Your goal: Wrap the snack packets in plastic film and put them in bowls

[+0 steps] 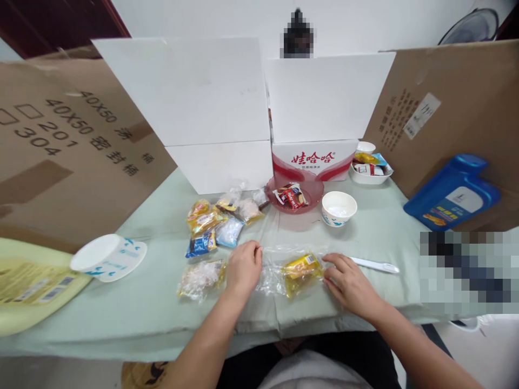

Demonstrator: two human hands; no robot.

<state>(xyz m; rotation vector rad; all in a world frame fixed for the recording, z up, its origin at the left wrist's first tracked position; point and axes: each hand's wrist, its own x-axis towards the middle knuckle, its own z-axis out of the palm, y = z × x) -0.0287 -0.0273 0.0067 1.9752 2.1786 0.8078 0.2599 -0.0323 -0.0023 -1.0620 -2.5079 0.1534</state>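
Note:
My left hand [244, 266] is closed, its fingers curled together at the left end of a clear plastic bag [271, 278]. Inside that bag's right part lies a yellow snack packet [302, 268]. At the packet's right side, the bent fingers of my right hand [349, 282] are slightly apart and touch the bag's edge or lie right beside it. Another clear bag with pale contents [200, 278] rests left of my left wrist. Just beyond my left hand is a pile of bagged snacks, with a blue packet [201, 243] and a yellow packet [206, 220].
A pink translucent bowl [314, 202] holds red wrapped snacks. A white paper bowl [339, 208] stands beside it; another paper bowl [117, 259] lies tipped at left. A white stick-like tool [377, 265] lies past my right hand. Blue bottle [452, 192] and cardboard walls [450, 108] bound the right.

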